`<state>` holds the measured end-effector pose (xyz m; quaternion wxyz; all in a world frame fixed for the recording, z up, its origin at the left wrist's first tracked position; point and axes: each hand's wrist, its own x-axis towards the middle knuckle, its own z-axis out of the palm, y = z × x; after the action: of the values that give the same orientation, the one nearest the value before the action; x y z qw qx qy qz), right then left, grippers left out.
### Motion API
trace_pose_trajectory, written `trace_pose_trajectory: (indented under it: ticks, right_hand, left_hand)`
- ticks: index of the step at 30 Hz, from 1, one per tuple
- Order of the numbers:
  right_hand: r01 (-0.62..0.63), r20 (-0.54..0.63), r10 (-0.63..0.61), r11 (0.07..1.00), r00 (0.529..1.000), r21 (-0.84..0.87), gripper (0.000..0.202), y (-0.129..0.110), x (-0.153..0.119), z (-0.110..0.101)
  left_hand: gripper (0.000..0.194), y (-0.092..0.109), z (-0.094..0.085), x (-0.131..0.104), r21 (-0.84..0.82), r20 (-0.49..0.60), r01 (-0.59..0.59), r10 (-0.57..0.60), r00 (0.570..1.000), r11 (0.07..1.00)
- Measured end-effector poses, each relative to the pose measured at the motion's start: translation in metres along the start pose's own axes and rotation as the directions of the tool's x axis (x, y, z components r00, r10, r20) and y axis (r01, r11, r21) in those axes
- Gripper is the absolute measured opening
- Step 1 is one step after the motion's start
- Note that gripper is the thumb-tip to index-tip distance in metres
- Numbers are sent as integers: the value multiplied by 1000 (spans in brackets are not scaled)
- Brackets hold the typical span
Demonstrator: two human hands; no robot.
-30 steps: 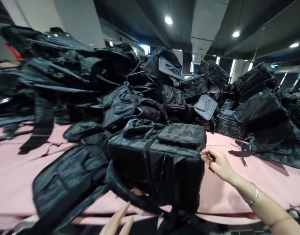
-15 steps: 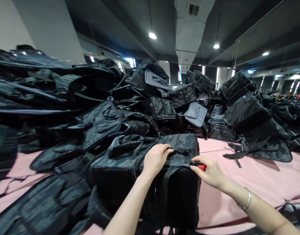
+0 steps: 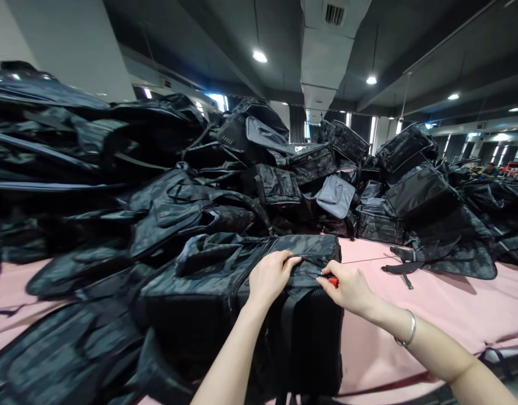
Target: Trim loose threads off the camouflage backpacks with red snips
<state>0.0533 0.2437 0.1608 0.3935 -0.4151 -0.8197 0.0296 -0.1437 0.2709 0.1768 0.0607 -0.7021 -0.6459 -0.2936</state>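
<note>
**Small red tool at the top edge of a camouflage backpack**

The right hand (image 3: 347, 287) is closed in a pinch around a small red-handled tool (image 3: 333, 280), only a sliver of red showing past the fingertips, so what kind of tool it is cannot be told. Its tip sits at the upper near edge of a dark grey camouflage fabric backpack (image 3: 242, 292). Just beside it, the left hand (image 3: 269, 277) lies palm down on the bag's top flap, fingers curled over and gripping the fabric at the flap's front lip. A thin silver bangle (image 3: 406, 332) circles the right wrist.

The two hands nearly touch, and that is the risk as I judge it: if the tool has a blade or point, a slip off the taut fabric could carry it into the left fingertips or nick the bag's stitching. The bag stands upright near the table edge, so a hard pull could also tip it toward the person.

The backpack looks boxy and stiff, with a flat top pocket, a dark mesh-like front panel and loose straps hanging on its left side. It stands on a pink-covered table (image 3: 411, 315), in front of a large heap of similar dark bags (image 3: 284, 169) piled well behind it.
</note>
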Motion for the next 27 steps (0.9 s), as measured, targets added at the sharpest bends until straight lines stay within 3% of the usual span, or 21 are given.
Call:
trace_pose_trajectory:
  ticks: [6,13,27]
  right_hand:
    - [2,31,-1,999,1000,-35,11,-3,5,1]
    - [-9,34,4,988,999,152,15,3,4,-2]
    - [-72,51,72,997,996,-4,12,-11,-4,-4]
  left_hand:
    - [32,-1,1,-4,-15,-18,-14,14,1000,1000]
    - [30,-1,2,-8,-30,-45,-40,39,998,999]
    - [31,-4,6,-16,-25,-128,-97,93,987,995]
